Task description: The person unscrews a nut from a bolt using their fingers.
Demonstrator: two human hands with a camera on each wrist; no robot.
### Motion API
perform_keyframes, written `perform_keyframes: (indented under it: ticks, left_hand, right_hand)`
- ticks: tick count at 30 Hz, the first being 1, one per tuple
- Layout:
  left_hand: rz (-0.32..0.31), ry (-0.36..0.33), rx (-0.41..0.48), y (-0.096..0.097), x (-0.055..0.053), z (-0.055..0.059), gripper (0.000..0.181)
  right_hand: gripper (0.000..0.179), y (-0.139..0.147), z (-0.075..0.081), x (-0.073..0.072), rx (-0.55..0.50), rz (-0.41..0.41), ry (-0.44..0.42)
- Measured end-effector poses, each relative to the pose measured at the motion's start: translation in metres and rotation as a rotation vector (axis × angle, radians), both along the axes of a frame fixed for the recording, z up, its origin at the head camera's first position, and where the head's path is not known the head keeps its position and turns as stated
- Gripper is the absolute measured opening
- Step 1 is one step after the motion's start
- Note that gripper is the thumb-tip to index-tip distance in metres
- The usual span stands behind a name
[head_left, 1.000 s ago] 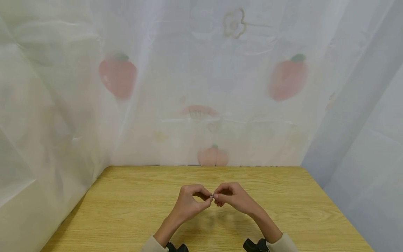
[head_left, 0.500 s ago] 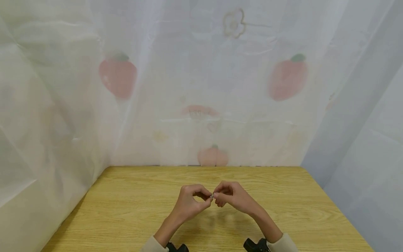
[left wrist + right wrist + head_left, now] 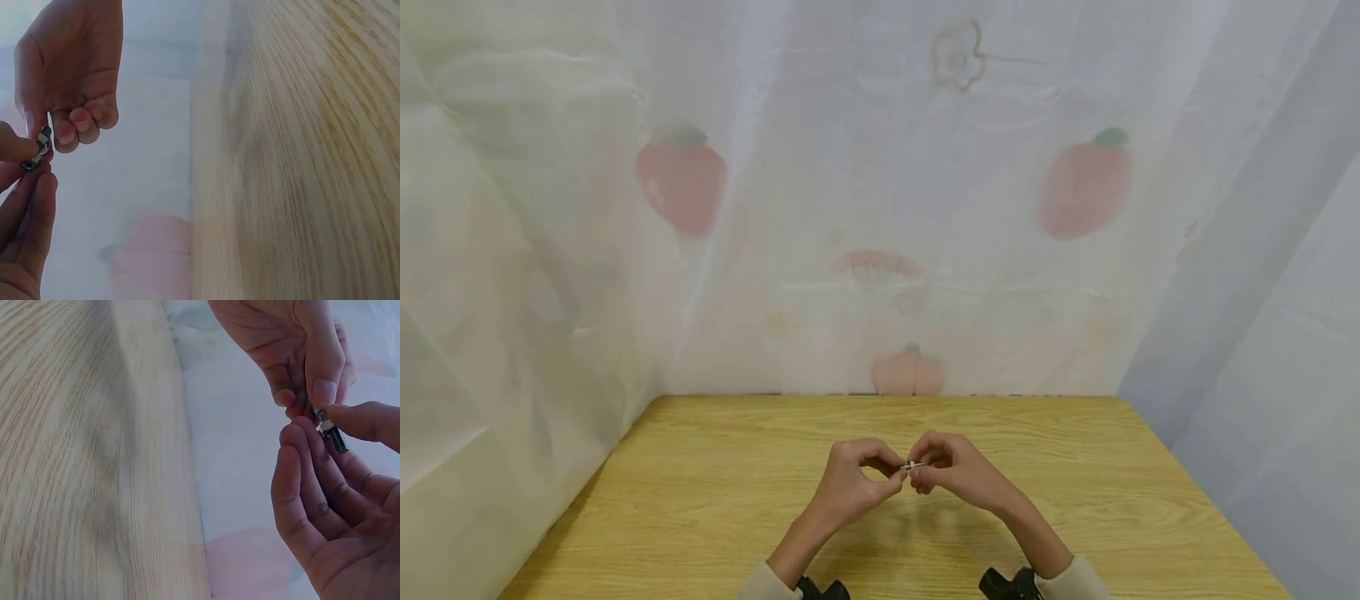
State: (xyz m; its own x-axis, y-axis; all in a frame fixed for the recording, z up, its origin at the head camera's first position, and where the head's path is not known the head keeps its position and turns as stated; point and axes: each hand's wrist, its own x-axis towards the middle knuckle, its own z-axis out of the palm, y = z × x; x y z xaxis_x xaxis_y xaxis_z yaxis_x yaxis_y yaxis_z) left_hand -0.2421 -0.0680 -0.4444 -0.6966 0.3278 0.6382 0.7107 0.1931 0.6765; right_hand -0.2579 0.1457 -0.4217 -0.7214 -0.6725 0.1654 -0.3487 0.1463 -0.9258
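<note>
A small metal bolt (image 3: 339, 441) with a nut (image 3: 327, 425) on its threaded shaft is held between both hands, above the table. My left hand (image 3: 855, 479) pinches one end of the bolt between thumb and fingertips, which hide that end. My right hand (image 3: 957, 471) has its thumb and index fingertips at the nut, one on each side, while the threaded end sticks out past them toward the right palm. In the left wrist view the bolt (image 3: 41, 148) shows partly, between the two hands' fingertips.
Under the hands is a wood-grain table (image 3: 737, 433). White sheeting (image 3: 880, 167) printed with strawberries hangs behind it and along both sides. Black wrist devices (image 3: 1011, 583) sit at the cream sleeves (image 3: 1075, 581).
My right thumb and index finger have parted a little, so the nut and more of the bolt's shaft show between them. My left hand keeps its place.
</note>
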Motion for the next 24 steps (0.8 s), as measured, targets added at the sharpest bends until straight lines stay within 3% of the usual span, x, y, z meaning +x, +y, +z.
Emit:
perform_keyframes:
  ticks: [12, 19, 24]
  left_hand:
    - [-0.008, -0.006, 0.001, 0.001, 0.020, 0.029, 0.009]
    - [-0.002, -0.021, 0.010, 0.001, 0.021, 0.030, 0.010]
    - [0.002, -0.009, 0.009, 0.002, 0.014, 0.020, 0.011]
  right_hand:
    - [0.027, 0.000, 0.000, -0.001, 0.000, 0.042, -0.015]
    - [0.030, 0.001, 0.000, -0.001, -0.008, 0.049, -0.018]
    - [0.020, 0.002, -0.001, -0.001, -0.002, 0.005, 0.019]
